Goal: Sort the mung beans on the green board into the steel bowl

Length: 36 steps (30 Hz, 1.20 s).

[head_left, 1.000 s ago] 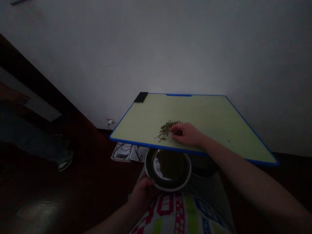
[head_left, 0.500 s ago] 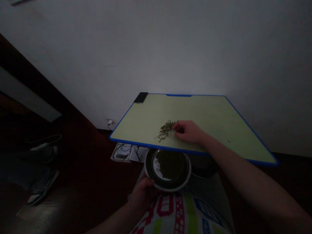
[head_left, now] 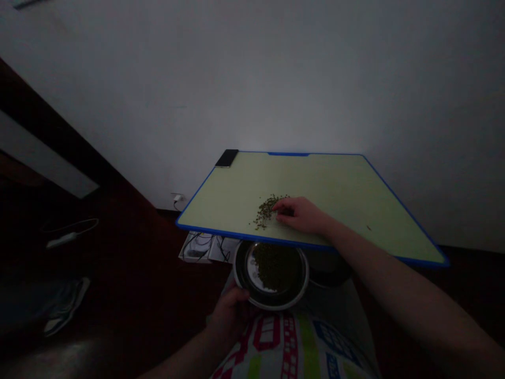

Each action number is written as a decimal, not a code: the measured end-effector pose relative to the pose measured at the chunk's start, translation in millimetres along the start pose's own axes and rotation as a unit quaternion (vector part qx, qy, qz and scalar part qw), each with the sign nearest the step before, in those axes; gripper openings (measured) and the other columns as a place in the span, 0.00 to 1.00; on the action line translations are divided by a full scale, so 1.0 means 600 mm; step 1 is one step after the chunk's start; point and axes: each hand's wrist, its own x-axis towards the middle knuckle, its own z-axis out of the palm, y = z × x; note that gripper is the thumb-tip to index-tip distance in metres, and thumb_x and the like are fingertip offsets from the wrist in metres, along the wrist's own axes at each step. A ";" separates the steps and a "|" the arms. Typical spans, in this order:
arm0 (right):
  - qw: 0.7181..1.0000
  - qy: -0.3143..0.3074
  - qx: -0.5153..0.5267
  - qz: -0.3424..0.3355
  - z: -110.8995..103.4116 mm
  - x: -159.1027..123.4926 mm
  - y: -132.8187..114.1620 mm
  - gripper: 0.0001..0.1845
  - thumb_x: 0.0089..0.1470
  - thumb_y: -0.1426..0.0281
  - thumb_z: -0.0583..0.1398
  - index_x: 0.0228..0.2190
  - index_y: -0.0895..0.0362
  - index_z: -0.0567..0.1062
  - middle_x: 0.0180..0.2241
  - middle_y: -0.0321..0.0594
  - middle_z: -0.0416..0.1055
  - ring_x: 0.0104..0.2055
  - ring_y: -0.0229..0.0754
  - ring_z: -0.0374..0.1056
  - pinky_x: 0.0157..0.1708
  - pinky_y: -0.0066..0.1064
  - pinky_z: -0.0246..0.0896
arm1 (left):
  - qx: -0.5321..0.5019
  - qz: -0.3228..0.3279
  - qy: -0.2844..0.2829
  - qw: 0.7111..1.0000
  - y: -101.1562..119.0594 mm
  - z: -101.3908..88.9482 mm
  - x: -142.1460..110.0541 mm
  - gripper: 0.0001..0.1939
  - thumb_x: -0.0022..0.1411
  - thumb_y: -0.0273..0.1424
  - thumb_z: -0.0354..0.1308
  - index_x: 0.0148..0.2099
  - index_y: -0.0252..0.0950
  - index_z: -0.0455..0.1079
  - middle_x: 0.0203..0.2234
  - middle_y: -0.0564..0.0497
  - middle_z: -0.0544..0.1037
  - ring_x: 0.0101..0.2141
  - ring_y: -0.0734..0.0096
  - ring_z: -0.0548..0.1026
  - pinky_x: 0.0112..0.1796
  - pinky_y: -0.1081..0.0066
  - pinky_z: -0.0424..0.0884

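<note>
My left hand (head_left: pixel 230 316) grips the near-left rim of a round metal bowl (head_left: pixel 241 273), thumb over the edge. The bowl rests at my lap below the table edge and holds a heap of small dark green-brown grains (head_left: pixel 278 266); their kind is too dark to tell. On the table (head_left: pixel 323 179) lies a loose scatter of similar grains (head_left: pixel 265 211). My right hand (head_left: pixel 300 215) is at the right side of this scatter, with its fingers bent and the index finger apart from the thumb. Nothing can be made out between them.
A black phone (head_left: pixel 226 158) lies at the table's back left corner. One small dark bit (head_left: pixel 369 228) is at the right. Below the table stand white boxes (head_left: pixel 201 246) with cables. Another person's shoe (head_left: pixel 67 308) and a power strip (head_left: pixel 63 239) are on the floor at left.
My right hand has shifted slightly left over the scattered grains, and its fingers have stretched out a little. The other person's leg has moved at the left. My left hand and the bowl stay put.
</note>
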 end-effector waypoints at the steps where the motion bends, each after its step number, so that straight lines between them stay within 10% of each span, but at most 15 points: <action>1: 1.000 -0.003 0.004 -0.002 0.000 0.000 0.000 0.13 0.52 0.71 0.61 0.41 0.57 0.78 0.28 0.37 0.74 0.30 0.37 0.69 0.33 0.30 0.62 | 0.001 -0.001 0.002 1.000 0.000 0.000 0.000 0.33 0.44 0.20 0.56 0.55 0.39 0.70 0.32 0.49 0.85 0.33 0.58 0.81 0.43 0.54 0.77; 36: 0.999 0.002 0.031 -0.011 -0.005 -0.007 0.000 0.11 0.45 0.72 0.60 0.34 0.59 0.75 0.23 0.33 0.69 0.24 0.34 0.63 0.27 0.27 0.58 | 0.023 0.003 0.012 1.000 0.002 0.005 -0.002 0.24 0.42 0.22 0.58 0.45 0.37 0.70 0.34 0.48 0.85 0.35 0.55 0.81 0.38 0.53 0.78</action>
